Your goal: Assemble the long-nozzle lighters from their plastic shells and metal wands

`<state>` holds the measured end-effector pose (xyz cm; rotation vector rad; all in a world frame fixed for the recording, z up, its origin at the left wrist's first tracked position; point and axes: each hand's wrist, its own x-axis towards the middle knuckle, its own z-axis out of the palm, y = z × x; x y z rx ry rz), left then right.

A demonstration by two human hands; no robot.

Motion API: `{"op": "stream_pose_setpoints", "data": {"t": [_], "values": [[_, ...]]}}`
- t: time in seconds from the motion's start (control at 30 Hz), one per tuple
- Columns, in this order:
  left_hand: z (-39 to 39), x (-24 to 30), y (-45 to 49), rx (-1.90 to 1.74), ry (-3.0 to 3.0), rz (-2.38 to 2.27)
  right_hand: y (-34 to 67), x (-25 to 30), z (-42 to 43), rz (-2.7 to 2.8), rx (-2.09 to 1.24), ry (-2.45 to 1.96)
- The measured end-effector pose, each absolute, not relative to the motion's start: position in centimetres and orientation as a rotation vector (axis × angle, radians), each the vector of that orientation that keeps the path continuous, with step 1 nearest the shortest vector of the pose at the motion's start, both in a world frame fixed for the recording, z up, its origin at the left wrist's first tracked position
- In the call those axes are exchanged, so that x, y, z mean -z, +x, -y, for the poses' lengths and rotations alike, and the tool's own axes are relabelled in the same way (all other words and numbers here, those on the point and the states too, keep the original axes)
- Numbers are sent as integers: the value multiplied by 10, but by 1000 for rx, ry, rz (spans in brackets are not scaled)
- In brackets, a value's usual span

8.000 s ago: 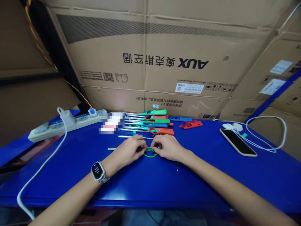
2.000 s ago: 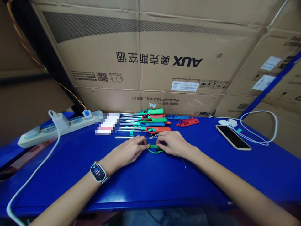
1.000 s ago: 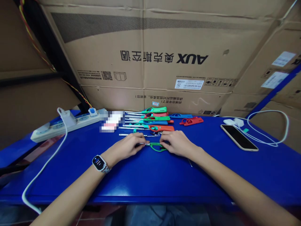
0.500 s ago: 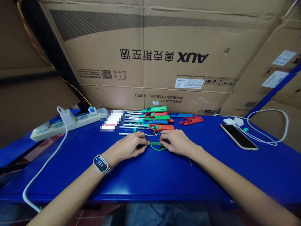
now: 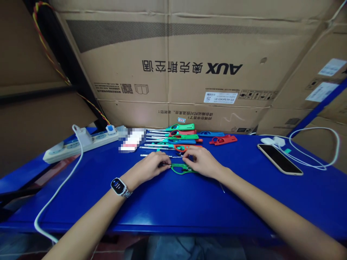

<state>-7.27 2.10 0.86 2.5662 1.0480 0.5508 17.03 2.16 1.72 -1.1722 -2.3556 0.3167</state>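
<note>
A green lighter shell (image 5: 179,168) lies on the blue table (image 5: 173,202) between my hands. My left hand (image 5: 151,167), with a watch on the wrist, pinches the metal tube end at the shell's left. My right hand (image 5: 202,161) is closed on the shell's right part, its fingertips over small inner pieces that I cannot make out. Just behind my hands lies a row of long-nosed lighters (image 5: 176,137) in green, red and blue, their steel tubes pointing left.
A loose blue shell (image 5: 210,134) and a red shell (image 5: 226,139) lie behind on the right. A phone (image 5: 279,164) with a white cable (image 5: 322,159) is at the right. A power strip (image 5: 81,142) sits at the left. Cardboard boxes (image 5: 189,65) wall off the back.
Both hands stay on the green shell. My right fingers have shifted slightly back and up over it. The view has drifted a little.
</note>
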Motion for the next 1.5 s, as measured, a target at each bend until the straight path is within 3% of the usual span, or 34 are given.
{"op": "stream_pose_setpoints", "data": {"t": [0.3,0.5,0.67,1.23,1.5], "values": [[-29,-31,-103,-899,2399,-1303,135,-42,-57,2520,-145,-1184],[-45,-16,-123,-736,2384,-1406,104,-49,-75,2847,134,-1190],[-46,-12,-117,-701,2431,-1472,104,-47,-86,2788,286,-1307],[-44,-9,-112,-696,2478,-1454,59,-67,-119,3002,171,-1180],[-40,-16,-108,-867,2499,-1433,85,-51,-117,2773,-120,-1099]]}}
